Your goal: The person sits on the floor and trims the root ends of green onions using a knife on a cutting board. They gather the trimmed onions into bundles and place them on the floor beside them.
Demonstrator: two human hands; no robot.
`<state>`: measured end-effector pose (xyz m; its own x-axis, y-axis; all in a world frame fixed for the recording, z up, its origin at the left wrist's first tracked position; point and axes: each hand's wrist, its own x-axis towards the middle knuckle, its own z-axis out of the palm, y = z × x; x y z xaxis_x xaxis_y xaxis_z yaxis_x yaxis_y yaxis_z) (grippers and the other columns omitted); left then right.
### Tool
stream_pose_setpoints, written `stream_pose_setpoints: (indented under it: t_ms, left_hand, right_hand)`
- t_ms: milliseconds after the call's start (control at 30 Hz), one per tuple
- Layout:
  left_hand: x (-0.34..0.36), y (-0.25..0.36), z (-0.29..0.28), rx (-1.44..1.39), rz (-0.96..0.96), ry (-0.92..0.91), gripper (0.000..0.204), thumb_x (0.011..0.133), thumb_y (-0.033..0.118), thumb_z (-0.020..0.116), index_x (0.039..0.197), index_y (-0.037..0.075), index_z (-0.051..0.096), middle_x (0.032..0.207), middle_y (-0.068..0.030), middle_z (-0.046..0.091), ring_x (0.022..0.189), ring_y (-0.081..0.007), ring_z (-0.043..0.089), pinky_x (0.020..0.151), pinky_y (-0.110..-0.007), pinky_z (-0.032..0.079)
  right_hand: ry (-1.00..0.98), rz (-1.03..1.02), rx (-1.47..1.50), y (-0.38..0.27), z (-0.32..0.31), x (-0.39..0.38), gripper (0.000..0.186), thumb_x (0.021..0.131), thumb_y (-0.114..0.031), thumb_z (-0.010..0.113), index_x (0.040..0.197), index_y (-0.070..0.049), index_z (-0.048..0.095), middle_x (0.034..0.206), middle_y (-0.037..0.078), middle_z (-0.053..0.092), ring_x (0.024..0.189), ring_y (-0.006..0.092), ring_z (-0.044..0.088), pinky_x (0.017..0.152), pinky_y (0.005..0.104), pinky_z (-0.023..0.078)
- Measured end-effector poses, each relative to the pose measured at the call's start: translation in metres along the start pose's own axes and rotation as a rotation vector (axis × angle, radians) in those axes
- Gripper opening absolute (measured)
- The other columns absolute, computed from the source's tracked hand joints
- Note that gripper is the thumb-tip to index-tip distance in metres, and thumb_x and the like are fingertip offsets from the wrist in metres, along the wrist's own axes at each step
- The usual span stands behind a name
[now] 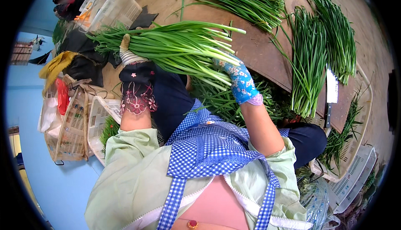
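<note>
**Loose bundle of long, flat green leaves with pale stalk ends point(179, 48) held up between two gloved hands**

The bundle lies crosswise in the air above the lap, glossy blades toward the left, whitish stalks fanning unevenly toward the right. The left hand point(130, 54), in an off-white striped knit glove point(133, 58), grips the leafy part, thumb raised along the near edge; its other fingers are hidden beneath. A black fabric cuff with pink floral embroidery point(135, 79) covers that wrist. The right hand point(236, 75), in a blue flower-print cloth glove point(244, 85), is at the stalk ends; its fingers are partly covered, so how tightly they close cannot be told.

Beyond lies a flat, brown, smudged board point(259, 52). A wide sheaf of dark-green leaves point(238, 0) rests at its far side, and two narrower leaf sheaves point(310, 58) lie side by side on the right, near a broad steel-bladed knife with a black riveted handle point(331, 90). Loose, tangled greens point(261, 104) fill the space under the right hand.

A cream perforated plastic crate point(365, 100) stands at right. At left, more slatted crates point(69, 136) stand before a smooth, light-blue surface point(62, 188); the ground point(167, 4) is dull brown.
</note>
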<state>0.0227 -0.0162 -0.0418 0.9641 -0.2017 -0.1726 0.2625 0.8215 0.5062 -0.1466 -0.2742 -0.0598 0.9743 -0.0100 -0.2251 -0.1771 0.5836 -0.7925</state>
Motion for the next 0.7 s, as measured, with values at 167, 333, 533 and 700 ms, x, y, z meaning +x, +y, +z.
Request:
stream_pose_setpoints:
  t_ms: [167, 333, 533, 700]
  left_hand:
    - [0.007, 0.005, -0.013, -0.082, -0.073, -0.109, 0.04, 0.069, 0.027, 0.071, 0.093, -0.004, 0.061, 0.096, -0.0212, 0.063, 0.099, -0.0387, 0.057, 0.09, -0.056, 0.043]
    - [-0.001, 0.002, 0.002, 0.023, -0.07, -0.136, 0.041, 0.072, 0.029, 0.07, 0.092, -0.006, 0.061, 0.094, -0.0215, 0.064, 0.096, -0.0386, 0.058, 0.087, -0.057, 0.044]
    - [0.003, 0.005, -0.005, -0.025, -0.096, -0.175, 0.04, 0.072, 0.027, 0.07, 0.093, -0.006, 0.061, 0.093, -0.0219, 0.064, 0.093, -0.0387, 0.059, 0.083, -0.053, 0.048]
    - [-0.004, -0.002, 0.004, 0.081, -0.022, -0.129, 0.041, 0.072, 0.029, 0.071, 0.092, -0.005, 0.061, 0.092, -0.0205, 0.064, 0.089, -0.0361, 0.061, 0.082, -0.051, 0.049]
  right_hand:
    - [0.097, 0.038, 0.095, 0.009, -0.001, 0.001, 0.032, 0.082, -0.006, 0.059, 0.113, 0.0, 0.057, 0.101, 0.01, 0.064, 0.086, 0.017, 0.062, 0.077, 0.0291, 0.05]
    - [0.063, -0.04, -0.155, 0.014, -0.003, -0.01, 0.032, 0.081, -0.004, 0.056, 0.113, 0.001, 0.057, 0.1, 0.009, 0.063, 0.088, 0.0156, 0.06, 0.08, 0.0285, 0.049]
    - [0.201, -0.297, -0.37, 0.032, -0.003, -0.007, 0.031, 0.08, -0.001, 0.061, 0.11, 0.001, 0.058, 0.1, 0.009, 0.064, 0.091, 0.0141, 0.058, 0.081, 0.0274, 0.047]
    - [0.192, -0.21, -0.216, 0.027, 0.001, -0.012, 0.033, 0.079, 0.002, 0.061, 0.113, 0.001, 0.057, 0.102, 0.009, 0.063, 0.089, 0.0136, 0.058, 0.08, 0.0266, 0.047]
